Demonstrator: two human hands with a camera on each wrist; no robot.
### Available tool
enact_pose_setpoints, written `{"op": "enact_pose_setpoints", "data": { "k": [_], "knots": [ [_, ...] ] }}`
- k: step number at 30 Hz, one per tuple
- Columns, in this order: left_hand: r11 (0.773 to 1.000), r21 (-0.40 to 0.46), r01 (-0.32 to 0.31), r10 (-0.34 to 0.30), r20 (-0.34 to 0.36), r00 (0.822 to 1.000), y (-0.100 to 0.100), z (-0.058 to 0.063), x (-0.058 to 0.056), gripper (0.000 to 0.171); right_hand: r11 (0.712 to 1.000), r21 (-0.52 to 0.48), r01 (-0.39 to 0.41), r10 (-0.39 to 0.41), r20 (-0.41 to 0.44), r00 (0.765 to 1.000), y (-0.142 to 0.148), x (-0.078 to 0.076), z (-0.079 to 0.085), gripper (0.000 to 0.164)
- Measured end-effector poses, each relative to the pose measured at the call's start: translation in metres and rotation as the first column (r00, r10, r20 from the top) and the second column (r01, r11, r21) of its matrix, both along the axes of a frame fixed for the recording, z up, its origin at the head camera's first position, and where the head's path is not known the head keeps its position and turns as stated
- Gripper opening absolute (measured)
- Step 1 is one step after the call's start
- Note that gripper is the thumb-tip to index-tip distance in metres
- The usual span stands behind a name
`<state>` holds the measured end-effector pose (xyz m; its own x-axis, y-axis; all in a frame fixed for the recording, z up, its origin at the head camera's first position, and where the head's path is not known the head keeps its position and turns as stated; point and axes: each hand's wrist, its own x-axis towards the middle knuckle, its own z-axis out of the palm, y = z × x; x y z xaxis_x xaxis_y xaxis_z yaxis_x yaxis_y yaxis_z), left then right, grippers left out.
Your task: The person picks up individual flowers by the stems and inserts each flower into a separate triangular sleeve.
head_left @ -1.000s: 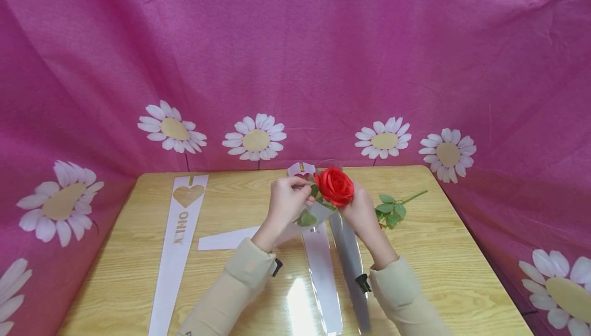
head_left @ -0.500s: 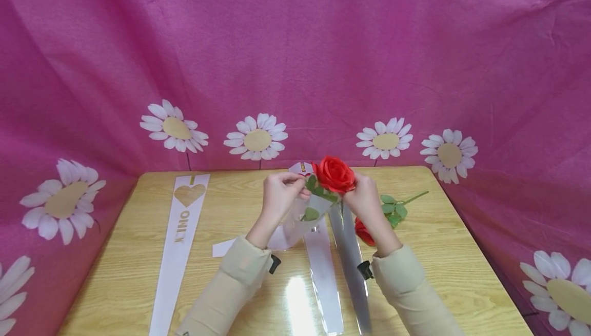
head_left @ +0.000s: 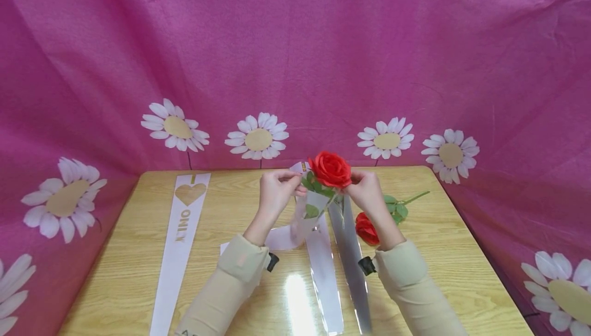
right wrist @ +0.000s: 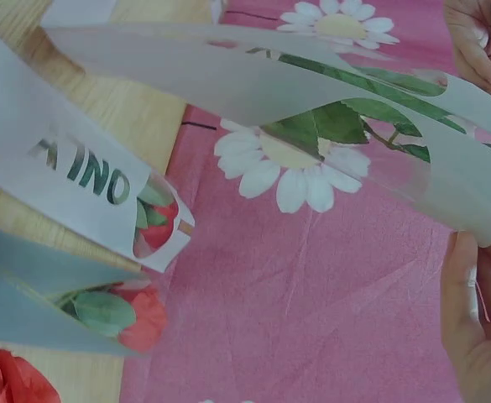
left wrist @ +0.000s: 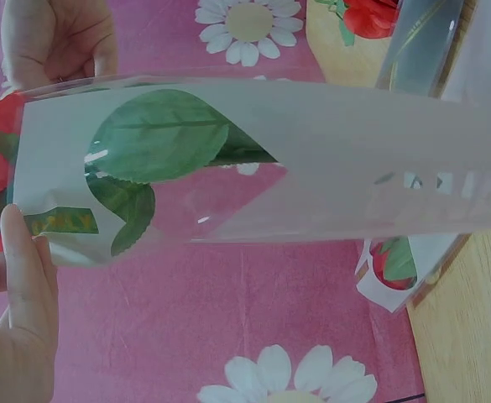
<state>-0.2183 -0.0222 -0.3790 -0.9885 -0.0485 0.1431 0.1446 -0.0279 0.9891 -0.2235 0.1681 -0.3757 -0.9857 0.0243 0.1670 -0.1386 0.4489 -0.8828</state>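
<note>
Between my hands stands a red rose (head_left: 330, 169) in a white flower sleeve (left wrist: 346, 159), its bloom above the open end. Green leaves (left wrist: 157, 138) show through the sleeve's clear heart-shaped window. My left hand (head_left: 278, 191) pinches one side of the sleeve's rim between fingers and thumb, right at a small gold-lettered label (left wrist: 65, 221). On the opposite side, my right hand (head_left: 368, 192) pinches the rim just under the bloom. The sleeve's narrow end slants down to the left over the table, partly hidden by my left forearm.
An empty-looking white sleeve (head_left: 177, 243) with a heart and "ONLY" lies at left. Two wrapped roses, in a white sleeve (head_left: 325, 279) and a grey sleeve (head_left: 352, 269), lie mid-table. A loose rose (head_left: 367, 229) lies by my right wrist. A pink daisy-print cloth (head_left: 295, 69) surrounds the wooden table (head_left: 443, 264).
The rose and its sleeve have risen and shifted slightly left. My hands have moved a little farther apart. The loose rose's bloom, hidden behind my right wrist earlier, now shows.
</note>
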Motion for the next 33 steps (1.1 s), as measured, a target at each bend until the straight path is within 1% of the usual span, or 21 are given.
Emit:
{"op": "enact_pose_setpoints", "data": {
  "k": [5, 7, 11, 14, 17, 19, 20, 21, 22, 23, 24, 25, 26, 27, 28, 29, 30, 31, 32, 33],
  "knots": [
    [1.0, -0.018, -0.011, 0.011, -0.02, 1.0, -0.001, 0.0, -0.001, 0.016, 0.99, -0.141, -0.019, 0.022, 0.025, 0.999, -0.003, -0.001, 0.001, 0.02],
    [1.0, -0.022, -0.012, 0.011, -0.028, 1.0, -0.002, 0.0, -0.002, 0.016, 0.986, -0.163, -0.017, 0.021, 0.023, 1.0, -0.004, -0.001, 0.002, 0.02],
    [0.999, -0.045, -0.019, 0.018, -0.013, 1.0, -0.004, 0.002, -0.002, 0.016, 0.99, -0.14, -0.016, 0.019, 0.019, 1.0, -0.005, 0.0, 0.004, 0.02],
    [0.998, -0.061, -0.023, 0.023, 0.012, 1.0, -0.005, 0.004, -0.002, 0.016, 0.993, -0.111, -0.027, 0.03, 0.024, 0.999, -0.005, 0.0, 0.006, 0.02],
    [0.997, -0.069, -0.023, 0.025, 0.022, 0.999, -0.006, 0.005, -0.003, 0.016, 0.995, -0.095, -0.04, 0.042, 0.022, 0.999, -0.005, 0.0, 0.008, 0.02],
    [0.998, -0.065, -0.024, 0.025, 0.018, 1.0, -0.006, 0.005, -0.003, 0.016, 0.995, -0.098, -0.026, 0.024, -0.021, 0.999, -0.005, 0.001, 0.008, 0.02],
    [0.998, -0.064, -0.026, 0.027, 0.016, 1.0, -0.006, 0.004, -0.003, 0.016, 0.994, -0.106, -0.013, 0.006, -0.066, 0.998, -0.005, 0.001, 0.008, 0.019],
    [0.998, -0.062, -0.027, 0.028, 0.013, 1.0, -0.006, 0.004, -0.003, 0.016, 0.993, -0.114, 0.003, -0.018, -0.127, 0.992, -0.005, 0.002, 0.007, 0.018],
    [0.998, -0.061, -0.03, 0.031, 0.013, 0.999, -0.006, 0.004, -0.003, 0.016, 0.992, -0.125, 0.02, -0.045, -0.208, 0.977, -0.006, 0.002, 0.007, 0.017],
    [0.998, -0.06, -0.032, 0.033, 0.013, 0.999, -0.006, 0.004, -0.003, 0.016, 0.99, -0.141, 0.03, -0.071, -0.296, 0.953, -0.007, 0.003, 0.006, 0.015],
    [0.998, -0.06, -0.033, 0.034, 0.013, 0.999, -0.006, 0.004, -0.003, 0.015, 0.989, -0.141, 0.042, -0.095, -0.397, 0.913, -0.008, 0.003, 0.005, 0.014],
    [0.998, -0.06, -0.033, 0.034, 0.015, 0.999, -0.006, 0.003, -0.003, 0.015, 0.99, -0.13, 0.05, -0.108, -0.494, 0.863, -0.009, 0.003, 0.005, 0.013],
    [0.998, -0.061, -0.033, 0.034, 0.017, 0.999, -0.006, 0.003, -0.003, 0.015, 0.992, -0.115, 0.051, -0.109, -0.584, 0.804, -0.01, 0.004, 0.005, 0.013],
    [0.998, -0.063, -0.031, 0.032, 0.016, 0.999, -0.006, 0.003, -0.003, 0.015, 0.995, -0.09, 0.048, -0.096, -0.661, 0.744, -0.011, 0.005, 0.005, 0.015],
    [0.998, -0.063, -0.03, 0.031, 0.018, 0.999, -0.006, 0.003, -0.003, 0.015, 0.998, -0.058, 0.033, -0.065, -0.721, 0.69, -0.012, 0.006, 0.005, 0.017],
    [0.998, -0.064, -0.029, 0.031, 0.018, 0.999, -0.006, 0.003, -0.003, 0.015, 1.0, -0.014, 0.018, -0.023, -0.764, 0.645, -0.013, 0.006, 0.006, 0.019],
    [0.998, -0.065, -0.027, 0.028, 0.013, 1.0, -0.006, 0.003, -0.003, 0.015, 0.999, 0.041, 0.007, 0.028, -0.792, 0.61, -0.014, 0.007, 0.007, 0.022],
    [0.997, -0.066, -0.027, 0.028, 0.012, 1.0, -0.006, 0.003, -0.002, 0.015, 0.995, 0.096, -0.015, 0.086, -0.802, 0.591, -0.016, 0.009, 0.007, 0.025],
    [0.997, -0.067, -0.026, 0.027, 0.011, 1.0, -0.006, 0.003, -0.002, 0.016, 0.988, 0.152, -0.038, 0.146, -0.801, 0.58, -0.017, 0.01, 0.008, 0.03],
    [0.997, -0.067, -0.025, 0.025, 0.008, 1.0, -0.006, 0.004, -0.002, 0.016, 0.977, 0.204, -0.053, 0.197, -0.79, 0.581, -0.019, 0.011, 0.009, 0.035]
  ]
}}
